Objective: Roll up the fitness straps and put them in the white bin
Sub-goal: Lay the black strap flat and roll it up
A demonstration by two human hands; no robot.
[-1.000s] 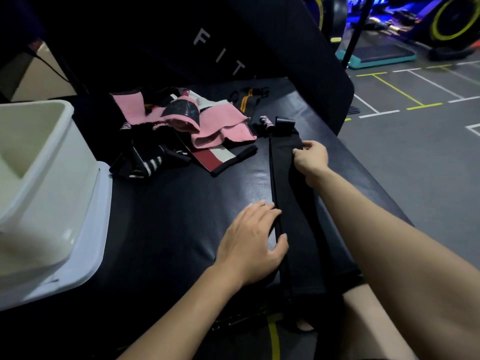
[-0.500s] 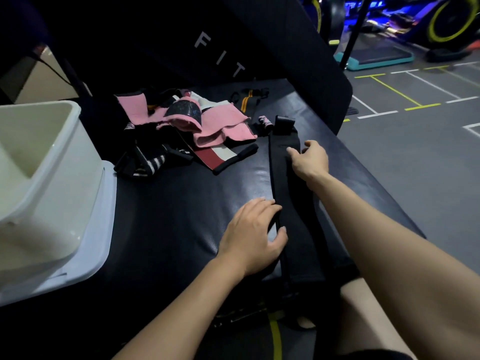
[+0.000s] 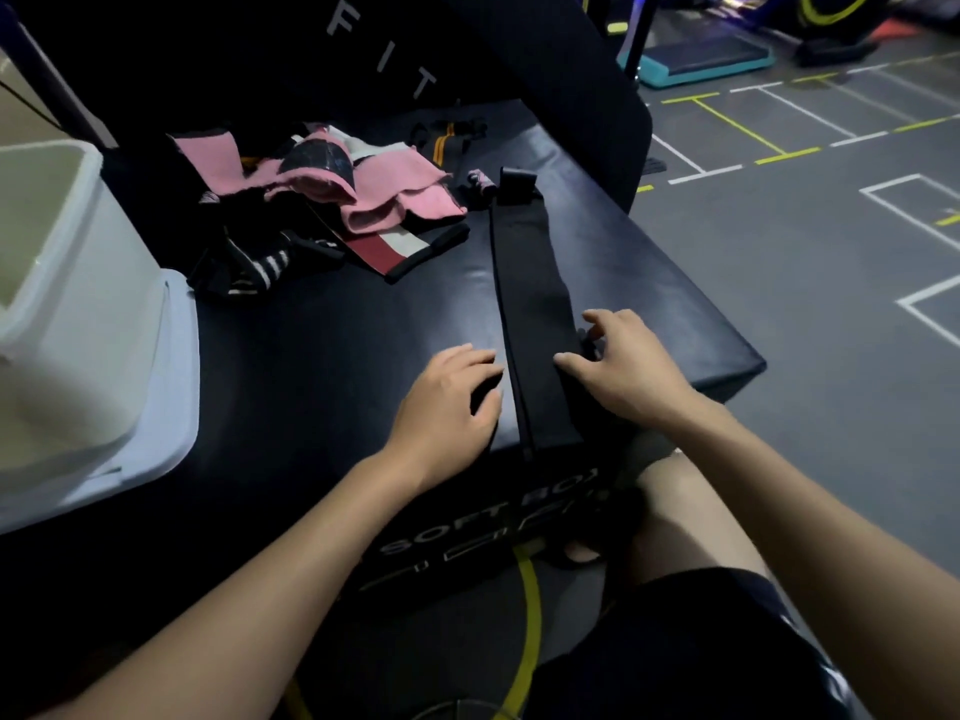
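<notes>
Head view. Item: one long black strap (image 3: 530,283), laid out flat and straight on the black padded box that serves as desk (image 3: 332,356), running from its far end, which carries a small black tab (image 3: 517,187), to the near edge, where it drops over the side; how much hangs below cannot be told. Handling, as judged: soft woven cloth, light, limp, with no stiffness of its own, likely to slide a little on the smooth padded top and to spring loose unless the roll is kept tight; not fragile. Suggested hold: the near end at the desk edge, pinched across its full width, the roll then worked toward the tab. Left hand (image 3: 447,402): flat on the desk just beside the strap's left edge, fingers straight and holding nothing. Right hand (image 3: 623,371): resting at the strap's right edge, fingers spread and relaxed, thumb touching the cloth, nothing gripped. Other contents: a heap of straps (image 3: 332,210), pink, black, striped, lying loose at the far side, well apart from the hands; white bin (image 3: 67,283) at the left on a white lid, open at the top. Obstruction: none seen between strap and bin; the heap lies off that line.
</notes>
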